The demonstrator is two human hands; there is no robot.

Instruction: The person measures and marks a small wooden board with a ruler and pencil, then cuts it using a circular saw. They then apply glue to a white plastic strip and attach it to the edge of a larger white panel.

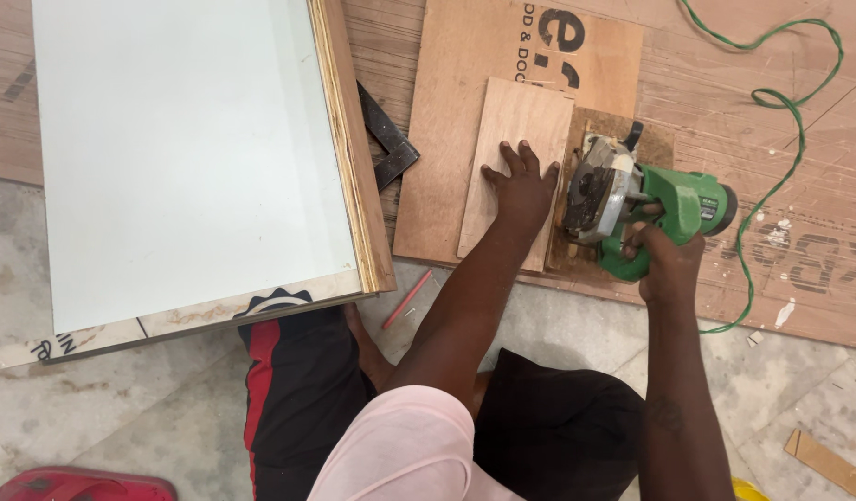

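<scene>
Looking down from the head camera: left hand (521, 186) lies flat, fingers spread and released, palm pressing a small plywood piece (511, 153) near its right edge. That piece rests on a larger plywood board (446, 121), which sits on a wide sheet (799, 139) covering the floor.

Right hand (664, 255) is clenched round the handle of a green circular saw (646, 209). Saw body sits just beside the small piece's right edge, metal guard facing the left hand, thumb nearly touching the guard. Saw base rests on a rough darker scrap (655, 139) of board. Blade contact with the wood: cannot tell, hidden by the guard.

Green cable (785, 102) loops away from the saw across the sheet toward the top right.

Left of the board: a black metal square (386, 139) partly tucked under a big white laminated panel (186, 148) with a wood-coloured edge. A red pencil (407, 299) lies on the stone floor just below the board. Bottom left corner, a red object (75, 485), kind unclear. Wood offcut (831, 464) at bottom right.

Person is crouched, knees in dark shorts below the hands.
</scene>
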